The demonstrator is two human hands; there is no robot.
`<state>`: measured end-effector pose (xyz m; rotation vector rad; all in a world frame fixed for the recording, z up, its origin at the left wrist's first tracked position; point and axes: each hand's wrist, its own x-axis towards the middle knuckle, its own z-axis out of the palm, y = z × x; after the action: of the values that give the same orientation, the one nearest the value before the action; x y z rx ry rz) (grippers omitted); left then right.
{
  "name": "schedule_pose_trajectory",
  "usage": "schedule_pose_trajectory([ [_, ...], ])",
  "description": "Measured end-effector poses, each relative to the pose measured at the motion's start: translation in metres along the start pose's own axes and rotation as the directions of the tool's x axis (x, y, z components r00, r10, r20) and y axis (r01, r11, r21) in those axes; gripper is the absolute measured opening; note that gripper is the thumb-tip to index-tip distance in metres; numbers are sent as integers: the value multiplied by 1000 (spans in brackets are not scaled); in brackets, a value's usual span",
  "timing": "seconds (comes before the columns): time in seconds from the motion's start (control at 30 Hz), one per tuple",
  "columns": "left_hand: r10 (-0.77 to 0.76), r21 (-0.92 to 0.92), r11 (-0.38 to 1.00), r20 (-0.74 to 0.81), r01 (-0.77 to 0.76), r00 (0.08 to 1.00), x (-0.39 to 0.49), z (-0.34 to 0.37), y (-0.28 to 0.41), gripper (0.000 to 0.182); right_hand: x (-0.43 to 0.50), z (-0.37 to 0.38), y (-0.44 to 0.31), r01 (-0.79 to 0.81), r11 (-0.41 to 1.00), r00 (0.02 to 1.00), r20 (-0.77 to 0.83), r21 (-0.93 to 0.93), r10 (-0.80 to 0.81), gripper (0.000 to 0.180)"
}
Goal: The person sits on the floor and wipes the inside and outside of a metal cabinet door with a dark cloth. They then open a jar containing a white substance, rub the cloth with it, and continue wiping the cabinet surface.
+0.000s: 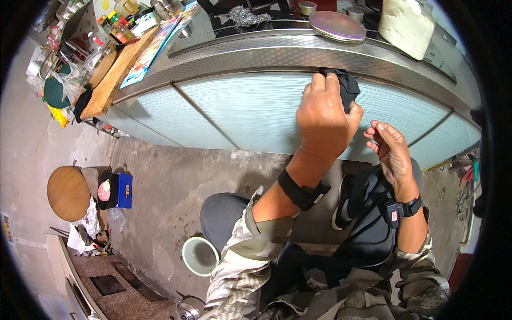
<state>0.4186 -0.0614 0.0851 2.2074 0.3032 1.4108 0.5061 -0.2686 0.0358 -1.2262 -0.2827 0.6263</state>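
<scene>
My left hand [326, 110] grips a crumpled black cloth [349, 89] and presses it to the top of a pale blue, finely lined cabinet door [240, 102]. That spot lies just beneath the metal edge of the countertop [260, 57]. Part of the cloth is hidden behind my fingers. Lower and to the right, my right hand [390, 148] hovers before the cabinet front with its fingers loosely curled and apart, holding nothing. Both wrists wear black straps with small devices.
On the counter stand a jar of white powder [407, 26], a round lid [338, 26] and steel wool [249, 17]. A wooden board [120, 76] juts out at the left. Behind me on the concrete floor are a pale green bucket [201, 257] and a metal kettle [188, 310].
</scene>
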Motion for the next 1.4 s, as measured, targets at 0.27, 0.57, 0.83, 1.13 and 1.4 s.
schedule_pose_trajectory([
  [0.27, -40, 354, 935, 124, -7, 991, 0, -44, -40, 50, 0, -10, 5, -30, 999, 998, -47, 26, 31, 33],
  [0.57, -108, 396, 900, -198, 180, 974, 11, -109, -141, 59, -9, -6, -7, -41, 999, 999, 12, -28, 41, 31],
  [0.83, -414, 129, 833, -500, 538, 761, 21, -112, -170, 41, -20, -41, -15, -4, 999, 999, -48, 35, 5, 33],
  [1.13, -68, 432, 850, -479, 303, 875, 16, -69, -150, 41, -22, -45, -14, -13, 1000, 999, 43, -17, 13, 31],
  [1.4, -19, 326, 941, -213, 89, 977, -33, 8, -82, 56, -20, -22, -10, -50, 995, 996, 72, -85, 56, 26],
])
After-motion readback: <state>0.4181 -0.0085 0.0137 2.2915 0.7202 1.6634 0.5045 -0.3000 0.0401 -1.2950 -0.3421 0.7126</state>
